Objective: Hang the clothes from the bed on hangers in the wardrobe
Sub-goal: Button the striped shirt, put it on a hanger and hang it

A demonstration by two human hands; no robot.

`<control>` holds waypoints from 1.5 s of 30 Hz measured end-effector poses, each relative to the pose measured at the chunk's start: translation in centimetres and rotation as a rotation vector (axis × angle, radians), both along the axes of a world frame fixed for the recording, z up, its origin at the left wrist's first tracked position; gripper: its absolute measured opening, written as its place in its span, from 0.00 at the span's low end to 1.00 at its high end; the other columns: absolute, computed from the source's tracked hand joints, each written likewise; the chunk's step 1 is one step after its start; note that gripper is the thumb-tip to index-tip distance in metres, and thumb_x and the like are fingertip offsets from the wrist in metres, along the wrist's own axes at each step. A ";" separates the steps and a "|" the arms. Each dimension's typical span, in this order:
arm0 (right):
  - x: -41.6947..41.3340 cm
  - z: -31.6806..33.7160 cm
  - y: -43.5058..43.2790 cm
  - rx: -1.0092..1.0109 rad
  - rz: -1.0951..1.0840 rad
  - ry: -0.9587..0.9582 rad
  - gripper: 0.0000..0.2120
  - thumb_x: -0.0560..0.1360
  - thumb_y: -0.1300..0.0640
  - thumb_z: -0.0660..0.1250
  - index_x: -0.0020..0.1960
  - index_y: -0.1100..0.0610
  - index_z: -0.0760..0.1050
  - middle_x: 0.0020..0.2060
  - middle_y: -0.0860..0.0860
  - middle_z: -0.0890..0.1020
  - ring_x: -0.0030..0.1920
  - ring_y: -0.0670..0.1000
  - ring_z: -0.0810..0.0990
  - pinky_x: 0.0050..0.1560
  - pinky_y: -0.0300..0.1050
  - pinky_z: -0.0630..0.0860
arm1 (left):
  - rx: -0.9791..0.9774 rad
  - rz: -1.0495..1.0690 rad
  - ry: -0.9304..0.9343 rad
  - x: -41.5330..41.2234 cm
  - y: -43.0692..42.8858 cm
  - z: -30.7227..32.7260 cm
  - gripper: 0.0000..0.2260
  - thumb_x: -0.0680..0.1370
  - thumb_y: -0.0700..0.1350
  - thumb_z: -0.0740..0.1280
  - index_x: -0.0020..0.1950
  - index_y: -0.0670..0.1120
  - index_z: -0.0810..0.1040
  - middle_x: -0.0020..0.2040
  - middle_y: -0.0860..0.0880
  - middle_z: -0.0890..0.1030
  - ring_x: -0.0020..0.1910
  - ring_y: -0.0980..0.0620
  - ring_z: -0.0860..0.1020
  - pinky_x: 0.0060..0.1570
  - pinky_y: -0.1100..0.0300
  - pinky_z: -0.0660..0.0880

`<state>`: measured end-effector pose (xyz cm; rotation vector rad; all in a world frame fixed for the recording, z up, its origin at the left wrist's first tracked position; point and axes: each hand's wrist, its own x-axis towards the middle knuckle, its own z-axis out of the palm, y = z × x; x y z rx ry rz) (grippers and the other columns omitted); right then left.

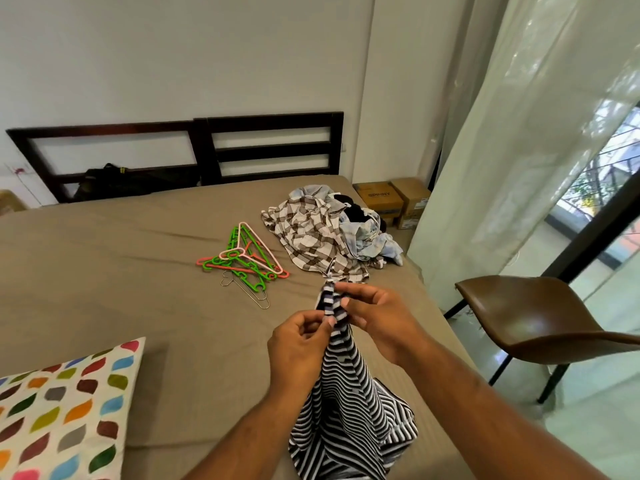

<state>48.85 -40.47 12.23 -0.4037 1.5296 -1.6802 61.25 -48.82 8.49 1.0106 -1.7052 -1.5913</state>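
A black-and-white striped garment [349, 403] hangs above the bed, bunched at its top. My left hand [301, 344] pinches its upper edge from the left, and my right hand [374, 317] grips the top from the right. Beyond my hands, a pile of clothes [329, 233] with a brown checked shirt and pale blue denim lies near the bed's far right corner. To the left of the pile sits a heap of green, pink and orange plastic hangers [244, 259], with a thin wire hanger [249, 293] at its near side. No wardrobe is in view.
The bed [138, 282] has a brown sheet and a dark slatted headboard [214, 150]. A patterned pillow [65, 407] lies at the near left. A brown chair [530, 317] stands right of the bed, with cardboard boxes [394, 199] and a pale curtain [502, 133] behind.
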 end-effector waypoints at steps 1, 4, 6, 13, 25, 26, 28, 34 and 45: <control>-0.3 0.0 0.3 0.014 0.046 0.078 0.17 0.77 0.71 0.67 0.61 0.58 0.82 0.50 0.60 0.86 0.48 0.53 0.83 0.56 0.50 0.79 | 0.008 0.018 0.011 0.0 -0.2 -0.1 0.04 0.75 0.44 0.76 0.48 0.48 0.85 0.40 0.51 0.86 0.41 0.53 0.85 0.48 0.48 0.83; -0.9 0.0 1.0 0.019 0.117 0.171 0.26 0.74 0.76 0.68 0.67 0.55 0.79 0.56 0.58 0.85 0.54 0.55 0.83 0.61 0.51 0.79 | 0.018 0.059 0.026 0.0 -0.9 0.0 0.03 0.75 0.43 0.75 0.48 0.49 0.84 0.40 0.50 0.86 0.41 0.51 0.85 0.48 0.47 0.83; -1.2 -0.2 1.4 0.059 0.136 0.303 0.30 0.73 0.75 0.70 0.70 0.52 0.77 0.56 0.52 0.86 0.57 0.51 0.84 0.62 0.50 0.80 | 0.003 0.065 0.030 0.0 -1.2 0.1 0.06 0.76 0.42 0.75 0.50 0.50 0.82 0.40 0.50 0.86 0.40 0.51 0.85 0.47 0.48 0.83; -1.2 -0.6 1.5 0.200 0.152 0.716 0.32 0.75 0.64 0.73 0.72 0.38 0.73 0.61 0.39 0.83 0.59 0.41 0.82 0.65 0.49 0.78 | -0.131 -0.173 -0.081 -0.5 -1.2 0.7 0.07 0.77 0.42 0.73 0.52 0.54 0.86 0.45 0.58 0.86 0.46 0.63 0.84 0.51 0.67 0.79; -0.4 -1.7 2.3 0.183 0.252 0.867 0.42 0.73 0.64 0.74 0.78 0.36 0.61 0.64 0.41 0.79 0.61 0.36 0.77 0.58 0.31 0.76 | 0.068 -0.117 -0.021 -1.4 -0.6 0.8 0.04 0.77 0.44 0.73 0.48 0.46 0.87 0.41 0.50 0.87 0.43 0.49 0.86 0.45 0.54 0.83; -0.2 -1.8 2.4 0.161 0.195 0.836 0.41 0.72 0.63 0.75 0.77 0.38 0.63 0.62 0.39 0.80 0.58 0.37 0.79 0.57 0.32 0.77 | 0.148 -0.103 0.025 -1.4 -0.6 1.0 0.04 0.78 0.43 0.73 0.47 0.45 0.87 0.41 0.46 0.87 0.44 0.45 0.86 0.47 0.50 0.83; 0.0 -2.2 2.7 0.152 0.107 0.739 0.35 0.71 0.62 0.78 0.72 0.43 0.70 0.53 0.42 0.84 0.50 0.41 0.83 0.55 0.36 0.79 | 0.268 -0.051 0.082 -1.6 -0.7 1.4 0.04 0.78 0.42 0.72 0.47 0.42 0.87 0.42 0.42 0.87 0.44 0.39 0.86 0.49 0.46 0.83; 0.2 -3.4 3.4 0.173 0.092 0.591 0.05 0.73 0.57 0.77 0.48 0.53 0.83 0.42 0.50 0.86 0.44 0.49 0.85 0.49 0.41 0.81 | 0.318 -0.026 0.098 -1.6 -1.0 1.8 0.05 0.76 0.41 0.74 0.46 0.39 0.86 0.41 0.39 0.86 0.42 0.41 0.85 0.50 0.44 0.83; 1.0 -2.7 3.0 0.000 0.151 0.268 0.09 0.80 0.63 0.68 0.60 0.60 0.79 0.43 0.56 0.83 0.33 0.53 0.76 0.38 0.43 0.78 | 0.383 -0.126 0.223 -0.7 -0.9 2.9 0.06 0.80 0.37 0.68 0.49 0.36 0.84 0.40 0.39 0.85 0.34 0.46 0.84 0.31 0.59 0.80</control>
